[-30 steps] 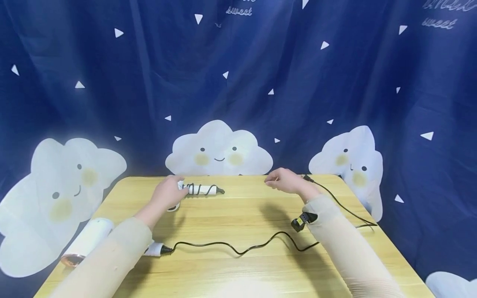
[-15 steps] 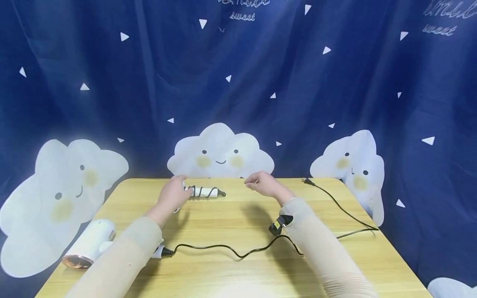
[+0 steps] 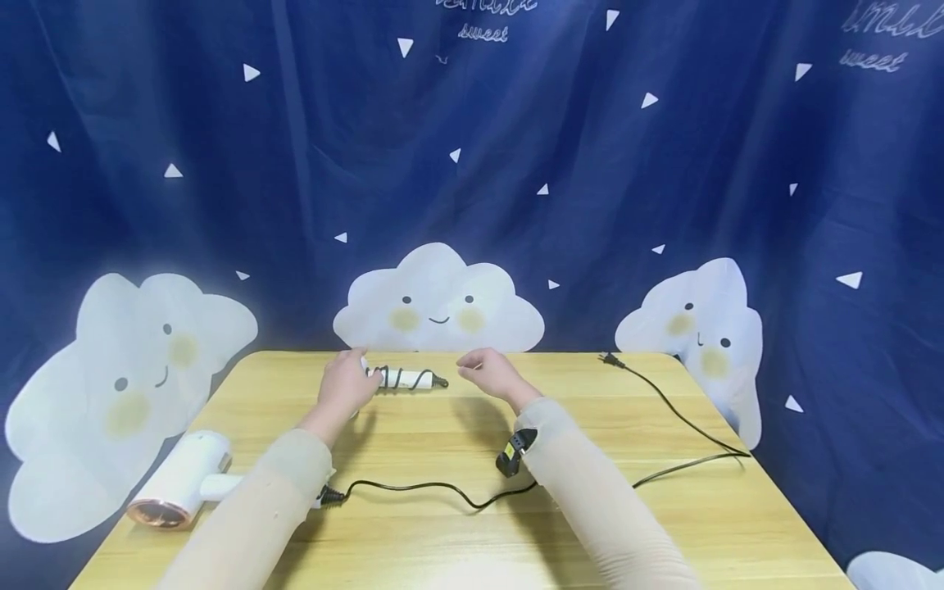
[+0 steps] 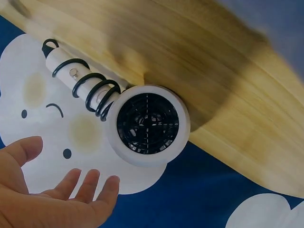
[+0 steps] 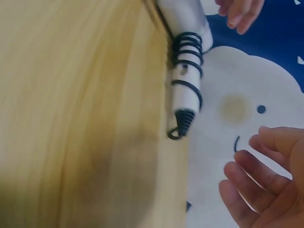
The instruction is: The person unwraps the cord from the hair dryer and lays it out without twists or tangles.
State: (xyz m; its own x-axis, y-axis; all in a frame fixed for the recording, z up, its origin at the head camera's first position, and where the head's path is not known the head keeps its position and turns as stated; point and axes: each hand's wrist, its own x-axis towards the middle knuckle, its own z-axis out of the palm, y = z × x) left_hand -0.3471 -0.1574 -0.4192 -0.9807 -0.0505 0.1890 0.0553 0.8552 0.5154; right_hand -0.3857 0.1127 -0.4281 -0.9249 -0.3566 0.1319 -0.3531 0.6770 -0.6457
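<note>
A white hair dryer (image 3: 420,379) lies near the table's far edge, its black cord (image 4: 96,77) wound in coils round the handle. My left hand (image 3: 345,387) is over its head end and covers much of it in the head view. In the left wrist view, that hand's fingers are spread and relaxed, apart from the dryer's round black grille (image 4: 148,124). My right hand (image 3: 492,377) hovers just right of the handle's tip, fingers loosely bent, nothing in them. The right wrist view has the handle (image 5: 185,95) left of that hand.
A second white hair dryer (image 3: 180,475) with a copper-coloured rim lies at the table's left front, partly behind my left sleeve. Its black cord (image 3: 475,506) runs across the table under my right arm to a plug (image 3: 610,359) near the far right edge.
My right hand has moved left across the table, from near the plug to beside the wound dryer's handle tip. My left hand has stayed close over that dryer's head, shifting only slightly.
</note>
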